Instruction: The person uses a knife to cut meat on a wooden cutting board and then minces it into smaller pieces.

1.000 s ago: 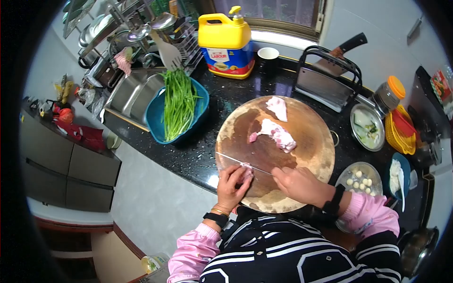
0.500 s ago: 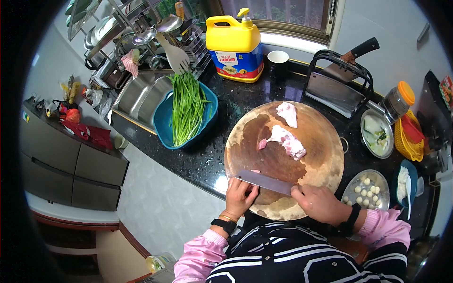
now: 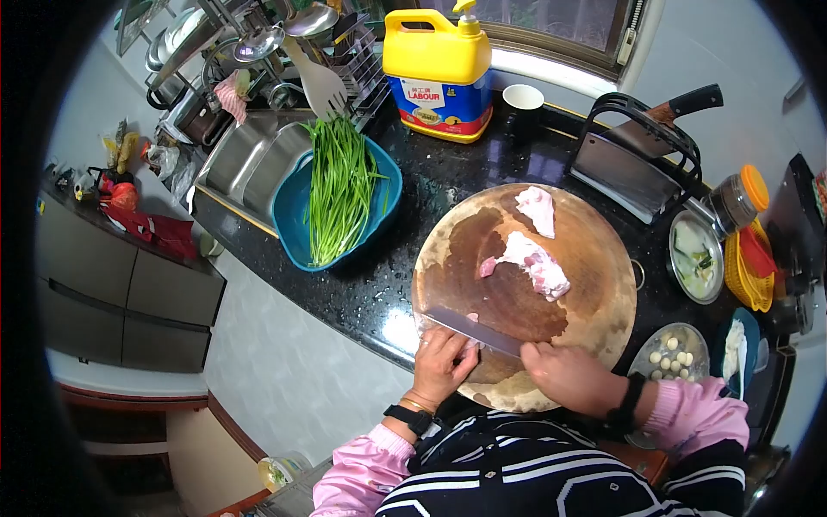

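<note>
My right hand grips the handle of a kitchen knife, its blade pointing left across the near part of a round wooden chopping board. Behind the blade, my left hand has its fingers curled down on a piece of raw meat, mostly hidden by the fingers. A small pink scrap shows just past the blade. Farther up the board lie a larger chunk of fatty raw meat and a paler piece.
Left stands a blue basin of green chives, beside the sink. Behind are a yellow detergent jug and a white cup. A knife rack, a metal bowl and a plate of small white balls stand right.
The knife has tilted, its tip shifting slightly left and its handle end drawing toward my left hand. The camera view has shifted a little. Both hands keep their hold.
</note>
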